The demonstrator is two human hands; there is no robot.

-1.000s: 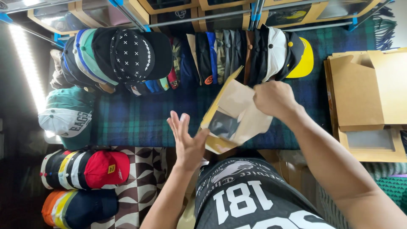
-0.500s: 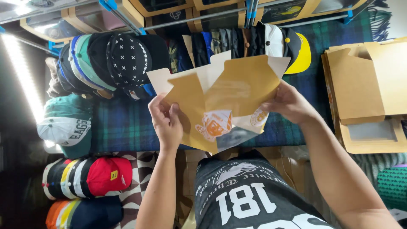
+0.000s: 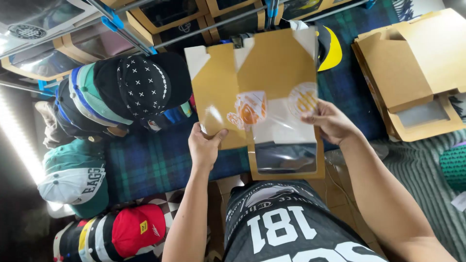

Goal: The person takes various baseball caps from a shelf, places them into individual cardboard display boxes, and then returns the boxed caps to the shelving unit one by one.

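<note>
Between the two hands, held up over a dark green-and-blue plaid cloth (image 3: 160, 162), is a flat brown cardboard box blank (image 3: 252, 87) with a clear window panel and pale flaps at its far edge. The left hand (image 3: 205, 145) pinches the blank's near left edge, thumb on top and fingers under. The right hand (image 3: 330, 121) grips its right side, fingers spread against a clear plastic sleeve (image 3: 284, 121) printed with orange round marks that lies over the cardboard. Left of the blank sits a stack of caps, a black one with white crosses (image 3: 145, 87) on top. Nearer on the left are a green-and-white cap (image 3: 73, 179) and a red cap (image 3: 133, 233). Far right lies a pile of unfolded cardboard boxes (image 3: 412, 77). A yellow cap brim (image 3: 332, 48) shows past the blank's right edge.
</note>
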